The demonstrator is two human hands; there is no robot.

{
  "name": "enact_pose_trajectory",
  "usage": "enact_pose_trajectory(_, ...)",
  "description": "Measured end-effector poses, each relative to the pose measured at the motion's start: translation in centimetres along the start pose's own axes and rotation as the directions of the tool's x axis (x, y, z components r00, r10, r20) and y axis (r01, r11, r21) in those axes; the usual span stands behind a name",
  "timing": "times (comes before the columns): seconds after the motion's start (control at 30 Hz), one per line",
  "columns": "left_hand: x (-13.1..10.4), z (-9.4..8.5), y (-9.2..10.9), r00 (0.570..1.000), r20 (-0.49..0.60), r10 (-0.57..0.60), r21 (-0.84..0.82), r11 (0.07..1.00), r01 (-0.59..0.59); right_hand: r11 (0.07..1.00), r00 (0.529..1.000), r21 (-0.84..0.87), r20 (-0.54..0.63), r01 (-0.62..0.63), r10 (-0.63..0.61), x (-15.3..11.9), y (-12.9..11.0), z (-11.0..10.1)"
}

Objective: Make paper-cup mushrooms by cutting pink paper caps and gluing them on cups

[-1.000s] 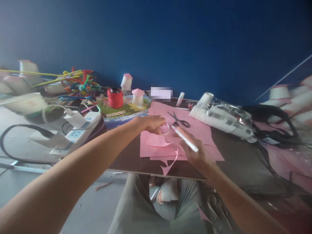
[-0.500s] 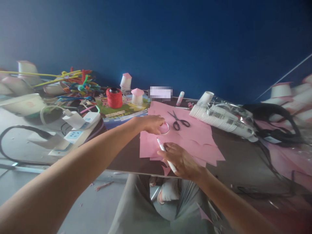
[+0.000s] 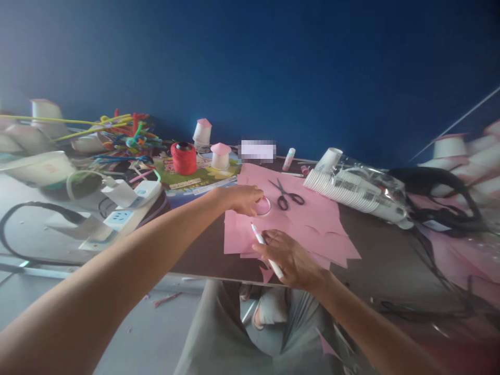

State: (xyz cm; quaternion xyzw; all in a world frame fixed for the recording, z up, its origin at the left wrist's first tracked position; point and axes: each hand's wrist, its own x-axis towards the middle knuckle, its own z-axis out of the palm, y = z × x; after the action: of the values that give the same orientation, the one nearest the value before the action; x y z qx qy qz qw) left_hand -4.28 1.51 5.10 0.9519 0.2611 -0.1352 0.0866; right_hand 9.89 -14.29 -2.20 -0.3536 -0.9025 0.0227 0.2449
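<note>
My left hand is closed on the edge of a thin-rimmed ring, which lies on pink paper; pink shows through its middle, and my fingers cover its left side. My right hand grips a white marker pen slantwise, its tip pointing up and left, a little below the ring. Just beyond the ring lie black-handled scissors with parted blades. The paper forms a stack of several sheets, some with curved cuts along their edges.
Bagged white paper cups lie to the right. Behind are a glue stick, a red string spool and a cup with a pink cone roof. A power strip and coloured pipe cleaners are at left.
Almost nothing differs. Both hands keep their hold, and the ring and marker stay in the same places on and over the paper; the view has shifted very slightly.
</note>
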Motion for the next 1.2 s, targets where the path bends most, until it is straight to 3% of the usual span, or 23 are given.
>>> enact_pose_trajectory(0.8,0.6,-0.2,-0.1,1.0,-0.028,-0.006,0.031,0.999,0.007,1.0,1.0,-0.014,0.003,-0.004,0.004,-0.1,0.0,0.0)
enact_pose_trajectory(1.03,0.8,-0.9,-0.1,0.992,0.082,-0.1,0.036,0.995,0.097,1.0,0.999,-0.005,0.014,-0.029,0.029,-0.1,-0.2,-0.1)
enact_pose_trajectory(1.2,0.6,-0.8,0.1,0.999,0.029,-0.039,0.08,0.996,0.037,1.0,1.0,-0.006,0.004,-0.023,0.023,-0.3,-0.2,0.1)
